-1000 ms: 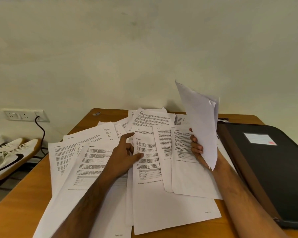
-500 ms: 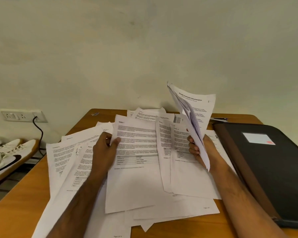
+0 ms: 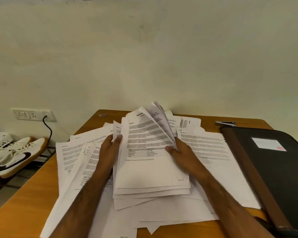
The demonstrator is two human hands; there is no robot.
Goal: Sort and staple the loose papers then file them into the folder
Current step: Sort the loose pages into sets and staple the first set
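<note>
papers (image 3: 213, 152) spread on table (image 3: 24, 194) | folder (image 3: 273, 169) right | stapler (image 3: 225, 123) behind folder

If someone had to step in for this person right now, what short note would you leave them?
Left hand grips the left edge of a gathered stack of papers; right hand pinches its right edge, with the top sheets fanned upward.
Loose papers are spread over the table.
The folder lies closed on the right, with what looks like the stapler behind it.
Done: some sheets gathered.
Left: finish sorting, staple, file.
</note>
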